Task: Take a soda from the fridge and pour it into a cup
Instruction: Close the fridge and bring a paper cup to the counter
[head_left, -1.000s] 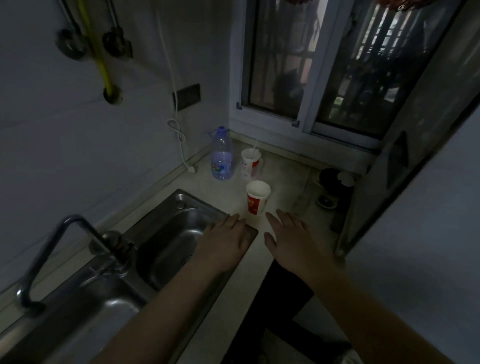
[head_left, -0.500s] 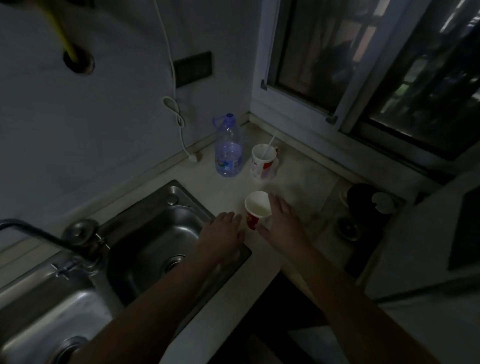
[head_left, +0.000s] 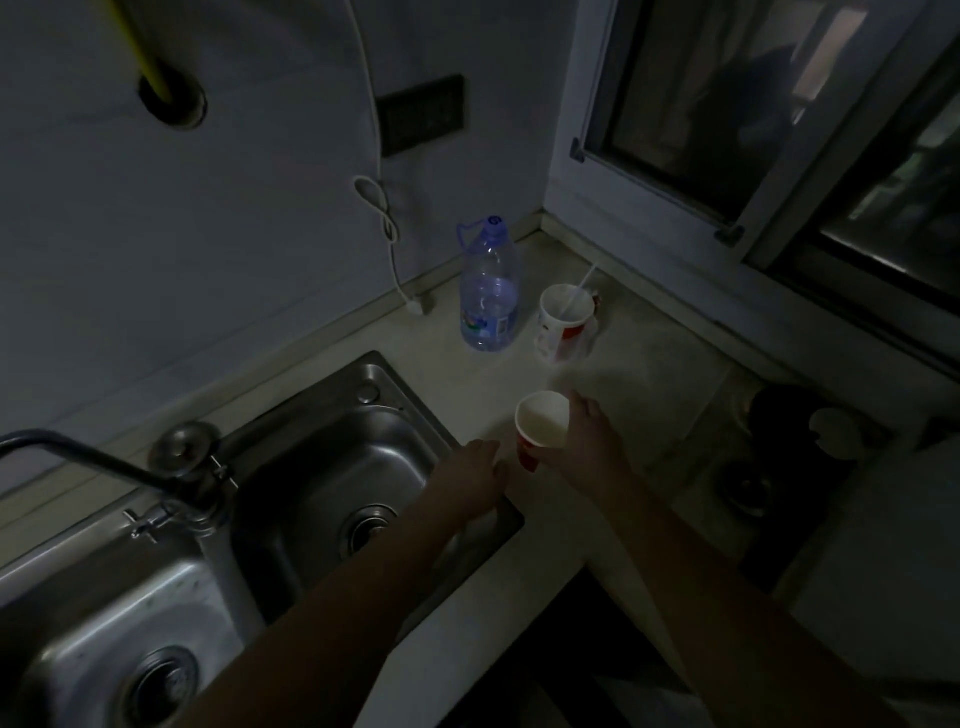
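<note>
In a dim kitchen, the right hand (head_left: 582, 447) closes its grip around an empty paper cup (head_left: 540, 431) on the bench (head_left: 649, 364) by the sink (head_left: 332, 467); the left hand (head_left: 472, 467) rests open beside it. No soda or fridge is visible, so fetching and pouring remain.
</note>
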